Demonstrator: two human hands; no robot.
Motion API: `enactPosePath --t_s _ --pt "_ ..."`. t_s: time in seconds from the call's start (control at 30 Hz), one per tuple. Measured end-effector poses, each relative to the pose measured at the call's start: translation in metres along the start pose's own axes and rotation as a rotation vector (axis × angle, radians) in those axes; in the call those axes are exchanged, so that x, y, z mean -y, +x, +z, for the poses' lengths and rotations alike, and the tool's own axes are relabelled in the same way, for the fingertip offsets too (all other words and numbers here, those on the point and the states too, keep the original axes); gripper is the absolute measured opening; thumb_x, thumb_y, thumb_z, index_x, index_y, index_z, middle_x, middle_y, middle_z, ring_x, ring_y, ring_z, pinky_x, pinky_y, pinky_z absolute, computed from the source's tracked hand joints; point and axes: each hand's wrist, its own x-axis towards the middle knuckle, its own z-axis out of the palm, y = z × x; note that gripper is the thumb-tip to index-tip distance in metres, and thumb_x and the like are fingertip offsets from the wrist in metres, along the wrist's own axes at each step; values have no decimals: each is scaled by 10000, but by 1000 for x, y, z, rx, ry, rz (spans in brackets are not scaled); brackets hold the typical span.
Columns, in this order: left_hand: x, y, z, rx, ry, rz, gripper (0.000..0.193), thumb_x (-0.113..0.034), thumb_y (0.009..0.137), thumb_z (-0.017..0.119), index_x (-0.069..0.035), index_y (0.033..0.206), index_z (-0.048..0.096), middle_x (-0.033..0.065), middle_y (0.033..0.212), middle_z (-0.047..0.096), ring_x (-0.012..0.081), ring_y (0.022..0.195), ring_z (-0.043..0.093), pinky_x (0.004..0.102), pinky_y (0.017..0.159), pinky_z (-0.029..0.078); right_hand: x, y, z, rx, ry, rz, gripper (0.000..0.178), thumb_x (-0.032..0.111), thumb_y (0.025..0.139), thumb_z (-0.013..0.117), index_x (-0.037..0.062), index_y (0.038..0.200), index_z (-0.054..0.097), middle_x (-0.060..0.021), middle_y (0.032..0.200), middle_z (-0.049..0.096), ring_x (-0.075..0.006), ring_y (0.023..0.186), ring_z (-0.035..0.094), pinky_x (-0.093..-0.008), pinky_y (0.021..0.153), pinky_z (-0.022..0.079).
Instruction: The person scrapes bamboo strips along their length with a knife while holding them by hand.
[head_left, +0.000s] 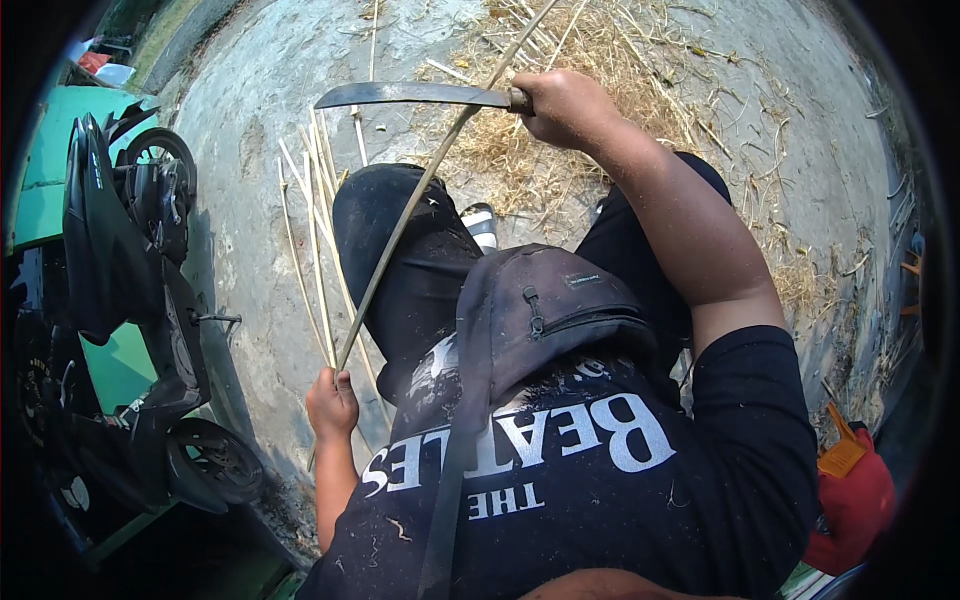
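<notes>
My left hand (332, 402) is closed around the lower end of a long, thin greenish-brown stick (408, 213). The stick slants up and to the right, passing over my left knee. My right hand (570, 108) grips the short wooden handle of a machete (410, 93) with a slightly curved blade. Its blade points left and crosses the stick close to the handle, apparently touching it. Whether the edge has bitten into the stick I cannot make out. Several pale stripped sticks (318, 215) lie on the ground beside my left leg.
Straw-like shavings (560, 155) and cut strips cover the concrete ground (270, 80) beyond my feet and to the right. A black motorbike (130, 240) stands at the left. Something red (850, 500) with an orange part sits at lower right. A dark bag (560, 300) hangs across my front.
</notes>
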Motion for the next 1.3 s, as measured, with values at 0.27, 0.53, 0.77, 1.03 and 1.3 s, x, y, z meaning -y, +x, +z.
enactPosePath --t_s 0.27,0.53,0.77,1.03,1.3 --pt "-1 11 -4 41 24 -30 541 -511 1052 478 -30 807 521 260 697 583 521 734 604 554 600 447 -25 7 -4 8 2 -1 139 181 893 680 144 1019 725 -112 897 743 -288 824 737 -441 753 602" --pt "1 15 -8 109 -65 -10 629 -579 1050 430 -7 809 537 279 713 580 537 742 597 547 603 450 -43 23 1 43 65 60 186 202 906 662 148 1076 715 -122 902 742 -319 864 736 -462 759 594" --pt "9 7 -8 110 -57 -11 653 -599 1049 406 -10 798 535 286 720 592 544 740 597 552 603 455 -14 8 -6 93 -81 -89 140 160 901 642 133 1024 701 -112 930 737 -300 878 728 -443 762 587" --pt "14 15 -11 109 -51 36 665 -601 1053 395 -8 780 521 268 692 576 526 710 596 525 591 451 -26 15 -18 100 13 100 158 200 943 635 164 1078 710 -93 946 744 -253 881 741 -429 754 599" --pt "29 15 1 136 -133 20 653 -594 1054 402 -11 797 546 258 696 583 494 698 617 512 595 456 -18 4 -7 -20 -17 -137 100 237 877 728 146 885 689 -133 755 705 -310 772 735 -472 699 579"
